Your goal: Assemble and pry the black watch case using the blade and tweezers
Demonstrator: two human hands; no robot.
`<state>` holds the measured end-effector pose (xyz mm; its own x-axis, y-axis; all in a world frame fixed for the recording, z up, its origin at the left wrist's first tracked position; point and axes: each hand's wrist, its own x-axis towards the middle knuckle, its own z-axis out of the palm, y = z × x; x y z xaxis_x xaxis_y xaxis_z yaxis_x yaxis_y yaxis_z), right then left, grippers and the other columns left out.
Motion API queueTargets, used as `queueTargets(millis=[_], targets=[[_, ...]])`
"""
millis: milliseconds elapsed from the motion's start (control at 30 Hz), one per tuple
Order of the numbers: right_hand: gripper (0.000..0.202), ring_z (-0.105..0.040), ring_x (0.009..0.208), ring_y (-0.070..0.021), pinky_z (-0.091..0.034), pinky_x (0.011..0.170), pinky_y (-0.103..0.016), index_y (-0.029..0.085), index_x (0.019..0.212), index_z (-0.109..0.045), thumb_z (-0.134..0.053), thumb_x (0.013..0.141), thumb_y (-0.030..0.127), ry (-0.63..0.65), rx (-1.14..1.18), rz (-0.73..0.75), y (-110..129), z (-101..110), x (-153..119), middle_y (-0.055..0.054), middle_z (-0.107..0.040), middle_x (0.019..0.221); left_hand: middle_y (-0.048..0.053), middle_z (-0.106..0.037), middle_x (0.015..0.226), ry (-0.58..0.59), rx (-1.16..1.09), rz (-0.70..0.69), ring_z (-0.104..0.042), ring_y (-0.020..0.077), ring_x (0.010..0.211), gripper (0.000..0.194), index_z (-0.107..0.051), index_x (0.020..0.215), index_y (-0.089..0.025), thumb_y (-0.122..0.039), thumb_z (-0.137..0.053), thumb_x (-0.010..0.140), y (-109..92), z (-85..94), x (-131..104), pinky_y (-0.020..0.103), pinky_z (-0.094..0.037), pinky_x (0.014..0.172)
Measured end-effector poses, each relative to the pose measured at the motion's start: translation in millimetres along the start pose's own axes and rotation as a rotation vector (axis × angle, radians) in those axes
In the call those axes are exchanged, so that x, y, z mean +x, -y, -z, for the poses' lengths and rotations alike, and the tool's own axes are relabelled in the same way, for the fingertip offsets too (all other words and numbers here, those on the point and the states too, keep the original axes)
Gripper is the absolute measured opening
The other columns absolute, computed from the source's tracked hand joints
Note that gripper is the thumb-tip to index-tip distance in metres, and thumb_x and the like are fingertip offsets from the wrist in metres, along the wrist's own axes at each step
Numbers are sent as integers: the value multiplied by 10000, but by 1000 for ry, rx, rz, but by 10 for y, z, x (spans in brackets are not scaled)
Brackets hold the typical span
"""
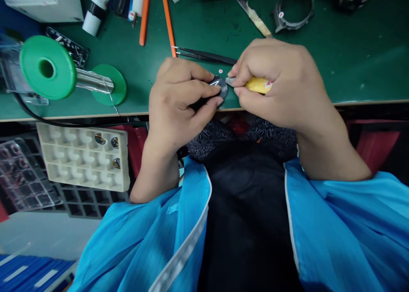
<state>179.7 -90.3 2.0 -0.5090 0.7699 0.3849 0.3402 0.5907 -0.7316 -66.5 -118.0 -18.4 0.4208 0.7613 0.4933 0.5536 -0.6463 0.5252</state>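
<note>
Green matting covers the table, and right at its near edge we see both hands meet over one small part. Our left hand pinches a small round dark disc between thumb and forefinger, the fingers closed narrowly on its rim, probably so its face stays turned up and steady. Our right hand is wrapped tightly round a yellow-handled tool, whose short grey tip touches the disc; the hand looks braced against the table edge, which would keep the tip from wandering.

Behind the hands lies one pair of black tweezers, just beside the knuckles and within easy reach. We count two orange sticks, one solder spool with two green flanges, one white-and-black tube and one dark ring-shaped casing at the far edge.

Below the table, to the left, one cream compartment tray holds three small round parts in its right-hand cells; the other cells look bare. It rests on a darker grid tray.
</note>
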Motion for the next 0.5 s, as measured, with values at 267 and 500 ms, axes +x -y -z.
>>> queueTargets(millis=[267, 500], targets=[[262, -725, 947, -247, -519, 799, -380, 222, 777, -565, -674, 799, -16, 32, -48, -2, -15, -15, -7, -38, -748, 932, 27, -800, 1153, 24, 52, 3, -772, 254, 1100, 144, -758, 1135, -302, -249, -795, 1006, -64, 37, 21, 563, -616, 966], [231, -715, 964, -237, -510, 827, -371, 214, 798, -612, -709, 815, 5, 18, -69, -29, -25, -50, -18, -32, -751, 979, 20, -779, 1179, 10, 61, 19, -747, 257, 1114, 84, -763, 1100, -333, -380, -772, 1030, -80, 4, -11, 593, -608, 988]])
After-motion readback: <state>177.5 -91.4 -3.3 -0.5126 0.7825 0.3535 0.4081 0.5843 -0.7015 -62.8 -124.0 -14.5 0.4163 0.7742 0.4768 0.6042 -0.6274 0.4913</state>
